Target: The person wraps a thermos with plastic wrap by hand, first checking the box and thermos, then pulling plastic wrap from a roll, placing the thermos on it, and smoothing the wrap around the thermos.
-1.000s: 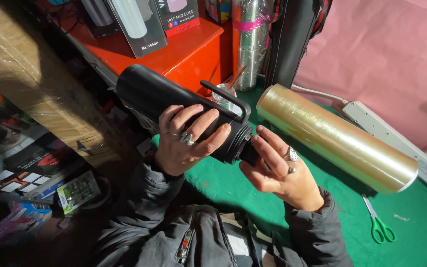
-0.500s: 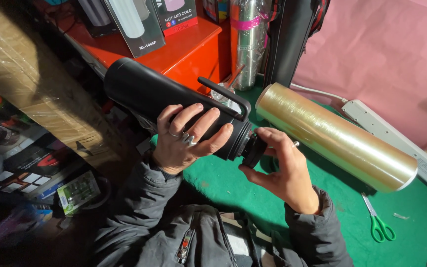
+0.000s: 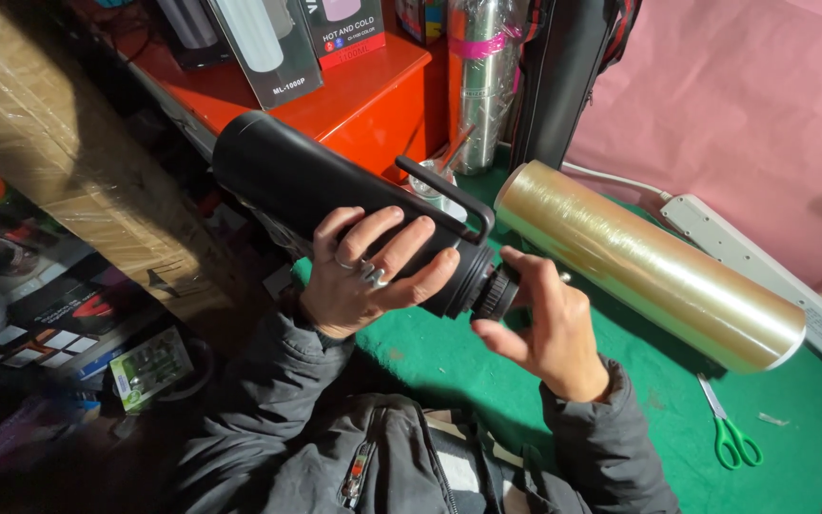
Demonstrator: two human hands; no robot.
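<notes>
A black flask (image 3: 335,186) with a carrying handle lies tilted above the green counter (image 3: 639,409). The left hand (image 3: 363,276) wraps its body near the neck; the right hand (image 3: 544,324) grips the ribbed cap (image 3: 495,293). Just beside lies a roll of clear film (image 3: 649,266), with green scissors (image 3: 730,433) nearby.

We see a roll of clear film (image 3: 654,262) on the green desk (image 3: 811,457), green-handled scissors (image 3: 730,433), a white power strip (image 3: 763,252) and a steel flask (image 3: 482,81) near an orange cabinet (image 3: 363,95)
</notes>
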